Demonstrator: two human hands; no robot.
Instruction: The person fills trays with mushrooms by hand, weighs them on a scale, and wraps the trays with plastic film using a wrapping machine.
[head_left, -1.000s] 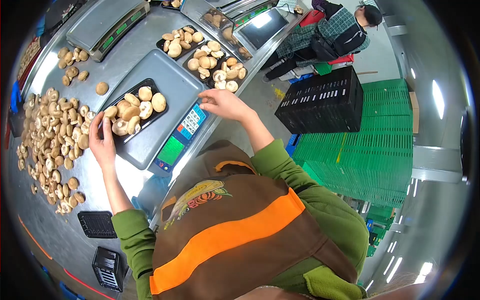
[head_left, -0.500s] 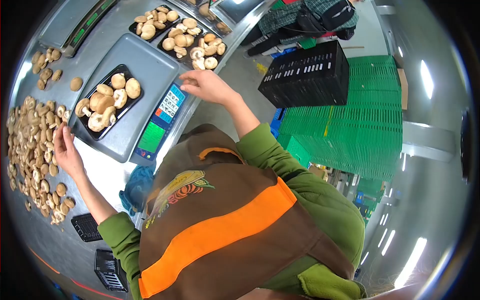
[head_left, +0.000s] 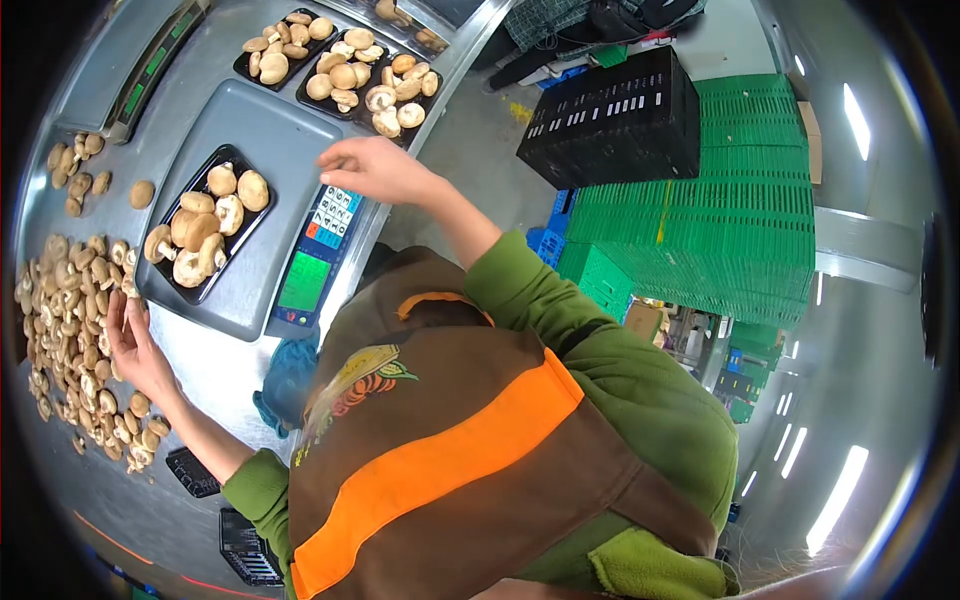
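- While a black tray (head_left: 240, 240) with mushrooms (head_left: 229, 214) lies on the grey scale plate (head_left: 285, 160), neither hand touches it. About nine mushrooms visible in it, bunched, some stems showing.
- Left hand (head_left: 143, 352): just outside the plate, at the edge of the loose heap (head_left: 75, 320). Fingers a little apart, nothing seen between them. Contact with the nearest mushrooms: cannot tell.
- Right hand (head_left: 375, 170): at the far end of the keypad (head_left: 330, 215), by the plate's corner. Fingers loosely bent, thumb slightly parted from them, no object seen in the grasp. Whether a fingertip meets the surface below: cannot tell.
- Display (head_left: 304, 281): lit green; digits too small to read.
- Nearby: three more filled trays (head_left: 325, 105) stand side by side beyond the plate; a single mushroom (head_left: 142, 194) lies just beside the plate, apart from the heap.
- Step in hand (judgement): weighing, with the tray left hands-off so the reading can settle.
- Next-move demands (judgement): any correction would call for a light thumb-and-finger pick of one mushroom, neighbours undisturbed; any lift would call for a level grip at the tray's rim, since round caps could roll.
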